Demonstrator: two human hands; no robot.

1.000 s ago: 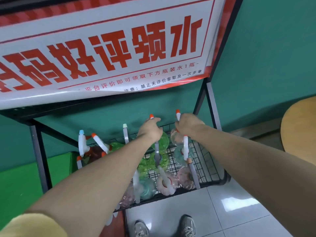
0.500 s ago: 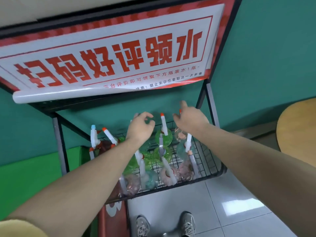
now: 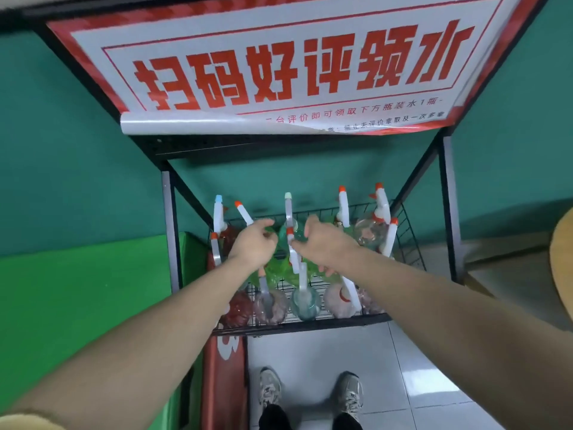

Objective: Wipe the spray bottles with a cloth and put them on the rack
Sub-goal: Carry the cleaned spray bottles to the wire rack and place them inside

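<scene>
The spray bottles (image 3: 305, 301) stand crowded in the black wire rack (image 3: 409, 243), clear rounded bodies tinted green, pink and red, with white trigger heads tipped orange, blue or pale green. Both hands hover over the middle row: the left hand (image 3: 252, 243) loosely curled, apparently holding nothing, while the right hand (image 3: 325, 243) seems to touch a white sprayer neck, though blur hides the grip.

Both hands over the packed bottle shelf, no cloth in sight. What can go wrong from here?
1. Spray bottles stand crowded on the wire shelf, nozzles pointing many ways; the left hand or right hand reaching between them may knock a neighbour over.
2. No cloth is visible, so a bottle might get racked unwiped.
3. The sign's curled lower edge overhangs the shelf and may hide the back row.
</scene>
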